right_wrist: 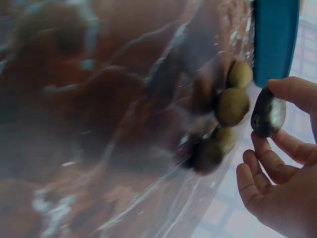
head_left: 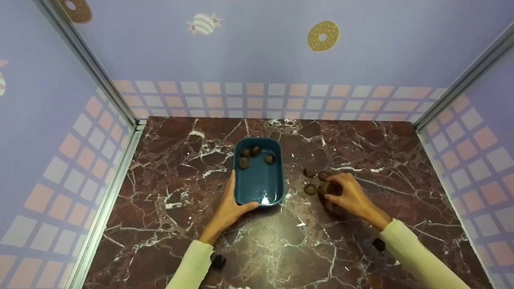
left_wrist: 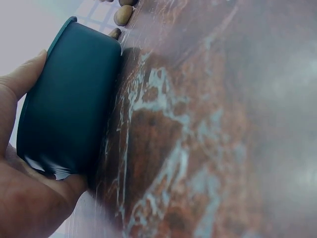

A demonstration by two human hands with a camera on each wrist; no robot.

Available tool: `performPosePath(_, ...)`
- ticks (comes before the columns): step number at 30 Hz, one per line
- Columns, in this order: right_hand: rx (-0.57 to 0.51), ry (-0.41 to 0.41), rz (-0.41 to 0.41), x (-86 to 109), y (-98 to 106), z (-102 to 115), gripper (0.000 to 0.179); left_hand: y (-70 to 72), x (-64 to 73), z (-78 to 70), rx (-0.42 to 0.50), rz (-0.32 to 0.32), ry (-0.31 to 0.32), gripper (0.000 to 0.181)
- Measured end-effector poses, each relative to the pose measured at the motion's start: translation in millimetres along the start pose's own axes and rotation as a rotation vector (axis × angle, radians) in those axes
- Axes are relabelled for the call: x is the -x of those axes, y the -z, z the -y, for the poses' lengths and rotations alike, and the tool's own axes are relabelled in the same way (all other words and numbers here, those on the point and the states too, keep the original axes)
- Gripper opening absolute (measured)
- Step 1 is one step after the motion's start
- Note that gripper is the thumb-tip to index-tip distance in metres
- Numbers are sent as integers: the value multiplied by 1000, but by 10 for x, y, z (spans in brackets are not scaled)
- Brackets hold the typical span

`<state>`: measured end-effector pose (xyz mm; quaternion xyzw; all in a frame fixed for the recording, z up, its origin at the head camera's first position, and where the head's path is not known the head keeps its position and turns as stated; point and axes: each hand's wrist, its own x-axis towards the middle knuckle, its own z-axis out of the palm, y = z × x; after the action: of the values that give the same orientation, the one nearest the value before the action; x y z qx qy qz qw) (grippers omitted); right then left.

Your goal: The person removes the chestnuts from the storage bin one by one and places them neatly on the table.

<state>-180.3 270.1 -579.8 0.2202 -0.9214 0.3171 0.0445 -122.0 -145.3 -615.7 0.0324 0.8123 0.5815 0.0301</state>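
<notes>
A dark teal rectangular container (head_left: 259,188) stands on the table with several brown chestnuts (head_left: 244,162) toward its far end. My left hand (head_left: 229,206) grips its near left corner, thumb along the near wall and fingers against the left side. To the right of the container, my right hand (head_left: 348,196) pinches one glossy dark chestnut (right_wrist: 269,113) between thumb and fingertips. Under and beside that hand lie several more chestnuts (head_left: 310,189), partly hidden by it in the head view. They show as a loose row of chestnuts (right_wrist: 233,106) in the right wrist view.
The dark red marbled tabletop (head_left: 176,224) has white veins. Lilac walls with pink and white squares close it in at the back wall (head_left: 265,60), left and right. Metal rails (head_left: 106,196) run along the left side and up the corners.
</notes>
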Motion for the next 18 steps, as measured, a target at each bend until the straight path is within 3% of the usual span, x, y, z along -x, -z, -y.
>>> performPosePath(12,-14,-63,-26,220,79,-193,47,-6,-5,-8,-19,-5,6,134)
performPosePath(18,-18,-99,1,242,57,-271,46,-8,0,-7,-8,2,13,133)
